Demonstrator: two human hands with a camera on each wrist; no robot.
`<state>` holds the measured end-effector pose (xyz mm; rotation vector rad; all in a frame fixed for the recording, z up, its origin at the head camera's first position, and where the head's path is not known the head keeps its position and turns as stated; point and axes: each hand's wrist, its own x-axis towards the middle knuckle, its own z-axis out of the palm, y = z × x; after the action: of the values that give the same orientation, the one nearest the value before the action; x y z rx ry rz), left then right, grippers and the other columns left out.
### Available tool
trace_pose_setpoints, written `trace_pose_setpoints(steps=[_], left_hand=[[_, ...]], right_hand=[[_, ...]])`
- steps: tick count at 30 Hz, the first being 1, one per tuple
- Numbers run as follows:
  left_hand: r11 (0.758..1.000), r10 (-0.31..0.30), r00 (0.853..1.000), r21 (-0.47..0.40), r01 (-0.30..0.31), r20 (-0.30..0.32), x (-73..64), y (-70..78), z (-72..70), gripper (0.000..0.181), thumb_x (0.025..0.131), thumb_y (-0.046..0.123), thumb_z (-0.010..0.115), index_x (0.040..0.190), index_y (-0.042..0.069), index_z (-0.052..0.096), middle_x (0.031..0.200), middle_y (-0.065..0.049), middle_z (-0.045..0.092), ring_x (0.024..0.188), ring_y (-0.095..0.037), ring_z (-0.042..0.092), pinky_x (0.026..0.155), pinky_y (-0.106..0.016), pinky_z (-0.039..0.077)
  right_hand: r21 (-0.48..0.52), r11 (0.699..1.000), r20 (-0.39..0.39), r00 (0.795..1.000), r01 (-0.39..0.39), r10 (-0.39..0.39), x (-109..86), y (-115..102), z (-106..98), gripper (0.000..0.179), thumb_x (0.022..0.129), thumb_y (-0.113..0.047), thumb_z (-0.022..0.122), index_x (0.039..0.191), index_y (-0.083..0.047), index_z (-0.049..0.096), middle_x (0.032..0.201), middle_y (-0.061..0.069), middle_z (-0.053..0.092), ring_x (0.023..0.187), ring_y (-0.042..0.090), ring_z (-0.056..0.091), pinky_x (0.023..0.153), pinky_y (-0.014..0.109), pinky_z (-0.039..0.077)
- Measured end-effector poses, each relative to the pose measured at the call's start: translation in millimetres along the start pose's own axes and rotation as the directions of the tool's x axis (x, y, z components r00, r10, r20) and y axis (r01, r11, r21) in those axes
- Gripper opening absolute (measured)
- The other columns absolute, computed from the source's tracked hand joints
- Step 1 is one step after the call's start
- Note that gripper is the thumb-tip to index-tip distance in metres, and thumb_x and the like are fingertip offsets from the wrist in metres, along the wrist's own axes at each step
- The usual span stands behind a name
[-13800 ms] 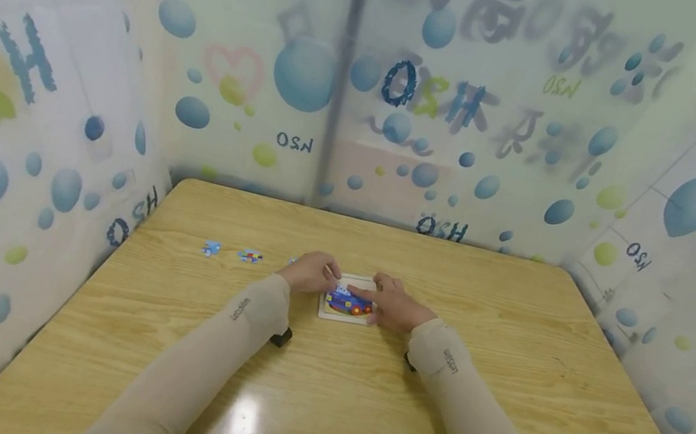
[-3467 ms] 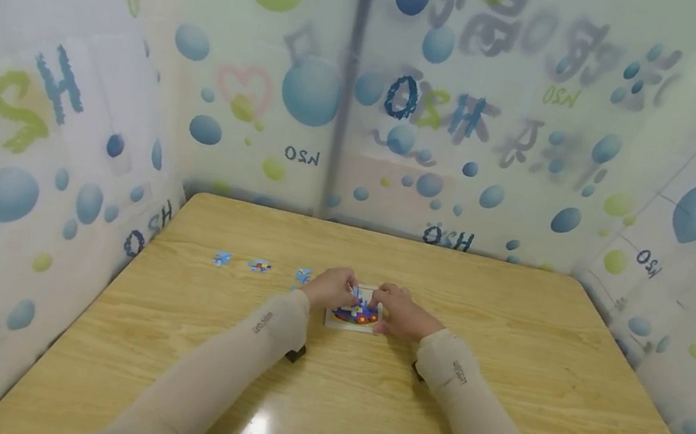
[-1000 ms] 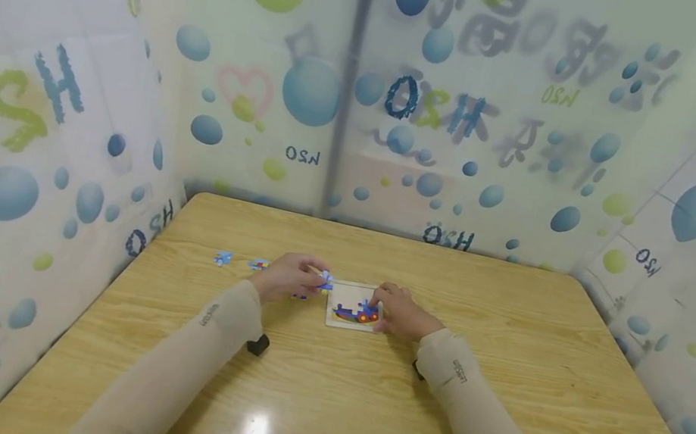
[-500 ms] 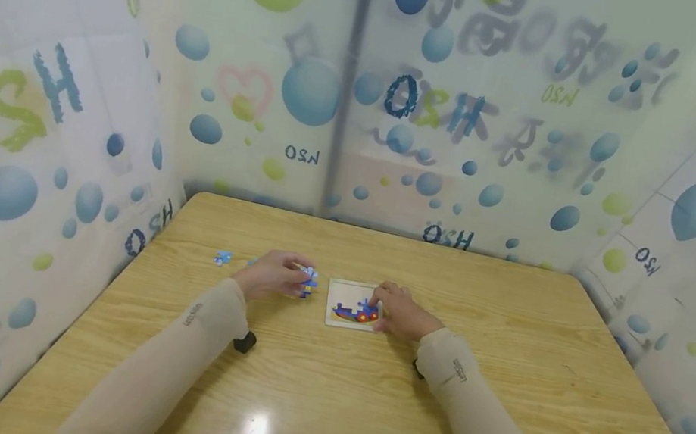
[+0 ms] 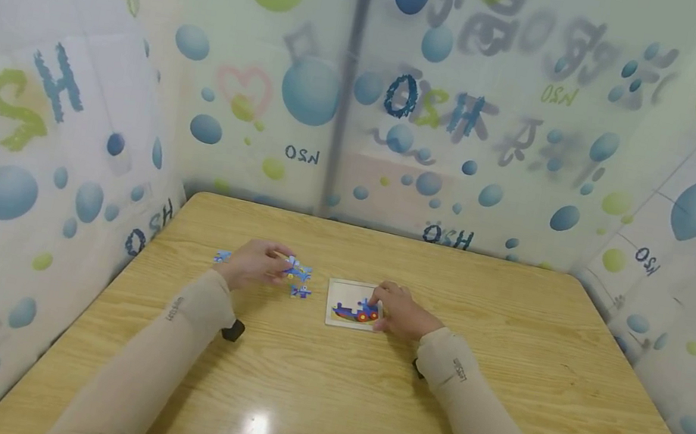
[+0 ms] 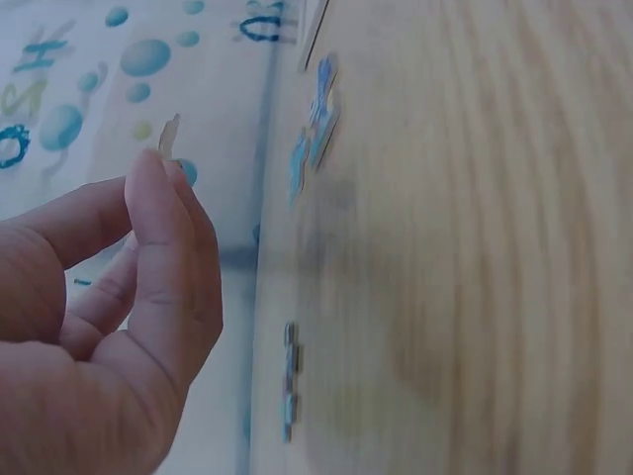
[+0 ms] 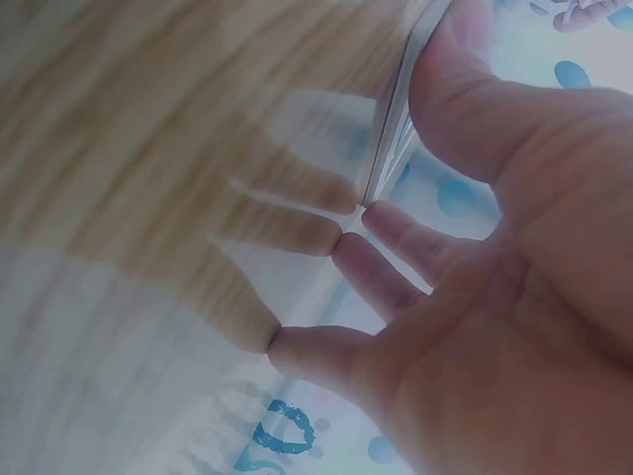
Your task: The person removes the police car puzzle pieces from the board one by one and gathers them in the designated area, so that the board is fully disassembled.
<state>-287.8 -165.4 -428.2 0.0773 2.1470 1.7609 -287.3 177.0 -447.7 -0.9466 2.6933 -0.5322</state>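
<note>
My left hand [image 5: 257, 263] pinches a small jigsaw piece [image 6: 169, 137] between thumb and fingertip, raised above the table in the left wrist view. Just right of it, light-blue jigsaw pieces [image 5: 301, 291] lie on the table. My right hand [image 5: 404, 312] holds the right side of a square puzzle tray [image 5: 333, 321], thumb at the near edge. Its other fingertips touch the table by the tray's far corner in the right wrist view. Joined pieces [image 5: 356, 312] showing a blue and red boat fill the tray's lower part; its upper part is bare pale board.
Another blue jigsaw piece [image 5: 221, 256] lies at the left, partly behind my left hand. The wooden table [image 5: 318, 396] has printed curtains [image 5: 469, 153] standing along its back and sides.
My left hand has moved left from the tray with its piece, baring the pieces on the table. Seconds ago it was over the tray. The right hand stays on the tray.
</note>
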Motion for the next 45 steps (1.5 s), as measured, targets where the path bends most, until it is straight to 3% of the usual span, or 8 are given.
trace_pose_setpoints(steps=[6, 13, 21, 27, 35, 41, 45], left_hand=[[0.999, -0.021, 1.0, 0.038, 0.022, -0.015, -2.1, -2.2, -16.2, 0.051, 0.103, 0.009, 0.06, 0.149, -0.004, 0.042, 0.124, -0.018, 0.054, 0.105, -0.029, 0.062, 0.093, -0.037, 0.057], [0.999, -0.04, 0.999, 0.033, 0.041, -0.017, -6.0, -8.4, -29.0, 0.053, 0.102, 0.007, 0.06, 0.149, -0.005, 0.038, 0.115, -0.016, 0.055, 0.09, -0.02, 0.064, 0.079, -0.027, 0.059], [0.987, -0.07, 0.997, 0.14, 0.073, -0.023, -13.7, -11.6, -37.6, 0.05, 0.1, 0.004, 0.063, 0.143, -0.008, 0.042, 0.103, -0.014, 0.059, 0.076, -0.015, 0.063, 0.066, -0.022, 0.056], [0.958, -0.099, 0.992, 0.261, 0.115, -0.076, -17.7, -11.8, -37.8, 0.044, 0.096, 0.003, 0.069, 0.132, -0.007, 0.048, 0.096, -0.012, 0.062, 0.071, -0.013, 0.063, 0.064, -0.022, 0.057], [0.941, -0.122, 0.98, 0.296, 0.165, -0.158, -19.7, -15.4, -36.0, 0.046, 0.091, 0.0, 0.073, 0.127, -0.008, 0.045, 0.088, -0.011, 0.061, 0.065, -0.012, 0.062, 0.061, -0.022, 0.056], [0.897, -0.136, 0.967, 0.388, 0.212, -0.215, -19.6, -14.3, -34.4, 0.048, 0.091, 0.004, 0.076, 0.127, -0.005, 0.046, 0.09, -0.013, 0.064, 0.067, -0.014, 0.064, 0.063, -0.024, 0.057], [0.861, -0.094, 0.965, 0.467, 0.202, -0.243, -19.6, -14.3, -32.1, 0.046, 0.09, 0.004, 0.077, 0.123, -0.007, 0.048, 0.086, -0.012, 0.065, 0.064, -0.014, 0.065, 0.06, -0.023, 0.057]], right_hand=[[-0.012, 1.0, -0.003, 1.0, 0.012, -0.012, 0.1, -0.3, -0.1, 0.026, 0.094, -0.017, 0.073, 0.115, -0.009, 0.059, 0.14, 0.017, 0.046, 0.116, 0.035, 0.044, 0.101, 0.052, 0.044], [-0.011, 1.0, 0.007, 1.0, -0.002, 0.002, -0.3, -0.9, -0.1, 0.025, 0.096, -0.018, 0.071, 0.116, -0.01, 0.059, 0.142, 0.018, 0.045, 0.118, 0.034, 0.043, 0.104, 0.053, 0.043], [-0.021, 1.0, 0.011, 1.0, -0.012, 0.012, 0.9, 0.5, 0.8, 0.025, 0.095, -0.018, 0.072, 0.115, -0.012, 0.058, 0.145, 0.018, 0.043, 0.118, 0.035, 0.042, 0.104, 0.053, 0.043], [-0.015, 1.0, 0.015, 1.0, -0.019, 0.019, 0.8, 0.3, 0.3, 0.026, 0.095, -0.018, 0.072, 0.116, -0.011, 0.058, 0.147, 0.02, 0.043, 0.121, 0.037, 0.042, 0.106, 0.055, 0.042], [-0.025, 1.0, 0.007, 1.0, -0.014, 0.014, 0.7, 0.1, 0.5, 0.026, 0.095, -0.018, 0.072, 0.116, -0.012, 0.059, 0.145, 0.018, 0.044, 0.121, 0.036, 0.043, 0.106, 0.054, 0.042], [-0.024, 1.0, 0.004, 1.0, -0.006, 0.006, 0.2, -0.4, -0.1, 0.027, 0.094, -0.018, 0.073, 0.116, -0.01, 0.058, 0.144, 0.02, 0.045, 0.118, 0.035, 0.043, 0.104, 0.053, 0.043], [-0.019, 1.0, 0.003, 1.0, -0.003, 0.003, -0.1, -2.0, -0.8, 0.028, 0.094, -0.017, 0.073, 0.117, -0.009, 0.059, 0.145, 0.02, 0.045, 0.118, 0.036, 0.044, 0.104, 0.053, 0.043]])
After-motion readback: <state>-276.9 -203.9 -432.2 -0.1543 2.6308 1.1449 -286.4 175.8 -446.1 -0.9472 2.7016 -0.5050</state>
